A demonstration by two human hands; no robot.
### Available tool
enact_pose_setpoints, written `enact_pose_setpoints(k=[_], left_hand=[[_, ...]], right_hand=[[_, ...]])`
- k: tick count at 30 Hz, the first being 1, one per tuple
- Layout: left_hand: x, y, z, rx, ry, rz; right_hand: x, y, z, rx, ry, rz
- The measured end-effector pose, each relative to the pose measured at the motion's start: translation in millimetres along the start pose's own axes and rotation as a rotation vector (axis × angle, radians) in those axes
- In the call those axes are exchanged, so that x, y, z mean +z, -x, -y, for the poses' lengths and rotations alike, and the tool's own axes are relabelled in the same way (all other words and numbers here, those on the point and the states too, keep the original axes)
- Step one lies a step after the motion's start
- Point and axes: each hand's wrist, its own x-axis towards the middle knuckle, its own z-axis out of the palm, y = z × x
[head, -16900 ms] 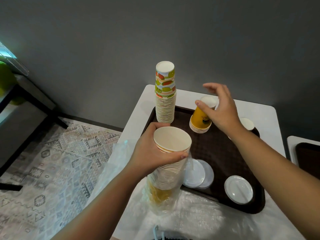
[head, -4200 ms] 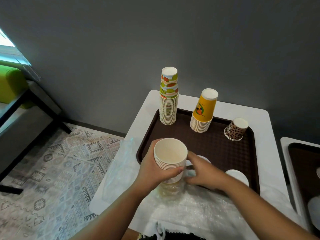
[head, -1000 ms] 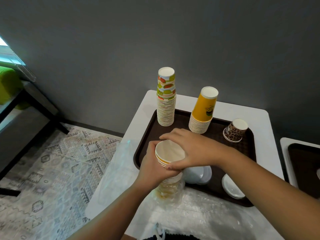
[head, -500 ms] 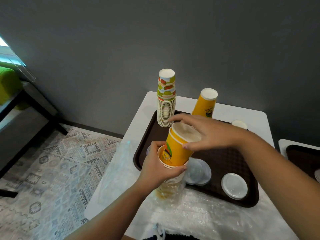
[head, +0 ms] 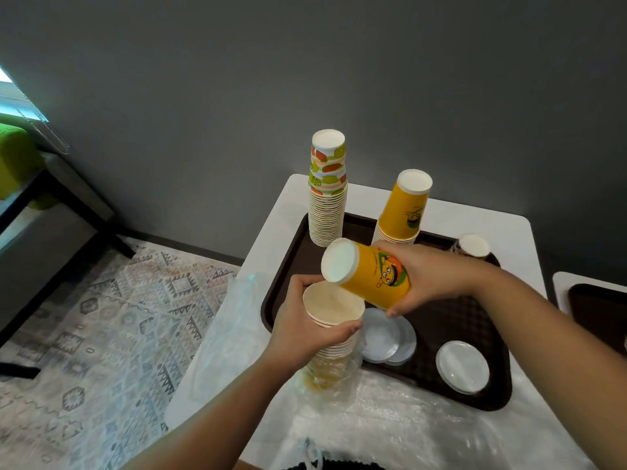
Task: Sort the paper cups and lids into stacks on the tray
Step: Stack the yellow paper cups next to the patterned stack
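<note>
While left hand (head: 307,329) grips source stack (head: 334,329), right hand (head: 429,278) holds yellow cup (head: 368,278) sideways (base frame-left), yellow stack (head: 403,208) above.

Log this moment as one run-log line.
left hand: grips mixed cup stack | right hand: holds yellow cup, tilted | tray: three cup stacks
</note>
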Motion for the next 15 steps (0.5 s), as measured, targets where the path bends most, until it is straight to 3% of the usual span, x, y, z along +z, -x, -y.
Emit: enact_pose_setpoints(k=[2,8,11,15], left_hand=[[-0.2,-0.2,0.5,-0.013,-0.008,-0.017],[0.8,-2.8,1.0,-0.012,-0.035,-0.015],[1.4,-3.3,0.2,-0.015,-0.038,-0.017],[1.4,-3.6,0.2,-0.011,-0.044,-0.018]], right_hand=[[-0.5,-4.7,-0.8,-0.008,-0.071,-0.130],[-36.9,-28.4,-8.8,0.057,-0.501,-0.839],[-43.6,-45.3,-28.8,0.128,-0.531,-0.976],[-35.3,-59.4,-48.6,0.214,-0.554,-1.003]])
